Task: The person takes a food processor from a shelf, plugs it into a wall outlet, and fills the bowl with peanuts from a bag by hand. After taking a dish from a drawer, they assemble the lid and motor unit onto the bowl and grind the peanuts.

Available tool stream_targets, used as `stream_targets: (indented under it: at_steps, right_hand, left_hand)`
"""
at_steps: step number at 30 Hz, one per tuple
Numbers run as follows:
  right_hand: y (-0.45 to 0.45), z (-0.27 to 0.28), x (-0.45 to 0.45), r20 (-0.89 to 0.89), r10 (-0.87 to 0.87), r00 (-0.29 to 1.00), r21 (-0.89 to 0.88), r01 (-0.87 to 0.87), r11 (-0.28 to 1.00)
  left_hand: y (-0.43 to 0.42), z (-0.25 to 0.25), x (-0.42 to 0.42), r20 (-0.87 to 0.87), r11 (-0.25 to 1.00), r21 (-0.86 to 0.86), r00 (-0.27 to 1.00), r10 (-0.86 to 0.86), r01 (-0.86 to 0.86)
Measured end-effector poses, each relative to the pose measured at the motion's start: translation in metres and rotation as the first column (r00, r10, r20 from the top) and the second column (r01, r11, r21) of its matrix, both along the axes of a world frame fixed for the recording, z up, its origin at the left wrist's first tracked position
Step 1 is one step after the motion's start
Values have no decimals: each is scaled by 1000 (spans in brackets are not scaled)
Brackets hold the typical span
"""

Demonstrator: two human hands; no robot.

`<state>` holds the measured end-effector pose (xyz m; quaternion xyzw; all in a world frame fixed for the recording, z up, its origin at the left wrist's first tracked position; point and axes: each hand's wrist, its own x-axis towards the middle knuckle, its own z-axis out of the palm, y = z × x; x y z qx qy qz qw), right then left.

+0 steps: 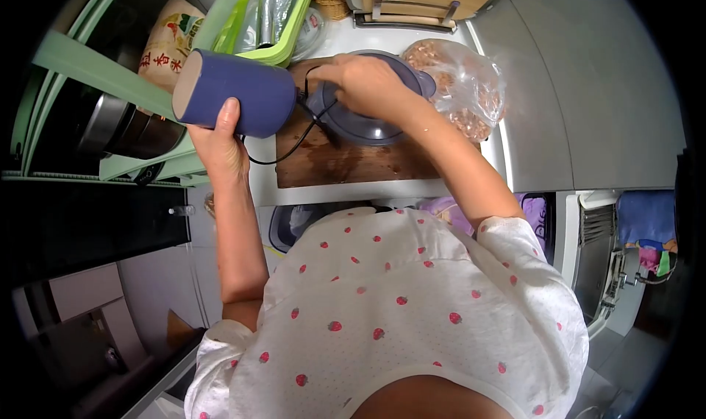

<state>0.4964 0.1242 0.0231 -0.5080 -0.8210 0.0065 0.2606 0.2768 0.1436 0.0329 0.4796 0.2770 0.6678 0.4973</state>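
My left hand [220,141] is wrapped round a purple cylindrical unit [246,94], tilted on its side above the left end of the counter. A black cord [296,145] hangs from its right end and loops over the wooden board [353,167]. On the board sits a round bowl with a dark translucent lid [373,133]. My right hand [359,83] is over the left part of that lid, its fingers pointing left near the cord. Whether those fingers grip anything is unclear.
A clear bag of brownish food [471,95] lies right of the bowl. Behind stand a green basket [288,40] and cutting boards in a rack [419,0]. A green shelf [110,69] at left holds a rice bag [168,44] and a dark pot [136,130].
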Motion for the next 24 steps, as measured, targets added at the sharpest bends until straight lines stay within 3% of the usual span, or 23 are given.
stream_targets:
  at_steps: [5,10,12,13,15,20,23,24]
  right_hand:
    - [-3,-2,-37,132,37,991,-58,-29,998]
    - [-24,-13,-61,30,118,993,58,-120,991]
    - [-40,3,-61,63,-57,996,-188,68,980]
    - [-51,2,-62,64,-46,997,-194,57,979]
    - [-69,1,-61,57,-41,997,-482,64,874]
    - [-82,-39,-68,4,-70,998,-596,58,801]
    - [-85,-47,-73,-141,-135,981,-554,35,832]
    - [-83,-49,-73,-330,-127,935,-492,-55,869]
  left_hand:
    - [-10,-16,-13,-32,994,-60,996,88,-90]
    - [-22,-29,-28,-37,984,-108,989,141,-145]
    - [-27,-37,-37,-58,976,-139,986,158,-165]
    - [-31,-36,-39,-45,978,-146,989,143,-148]
    - [-34,-42,-44,-54,974,-163,987,153,-160]
    - [-35,-55,-46,-142,966,-183,977,156,-181]
    - [-34,-54,-42,-211,968,-168,966,148,-185]
    - [-32,-57,-41,-211,969,-169,967,143,-180]
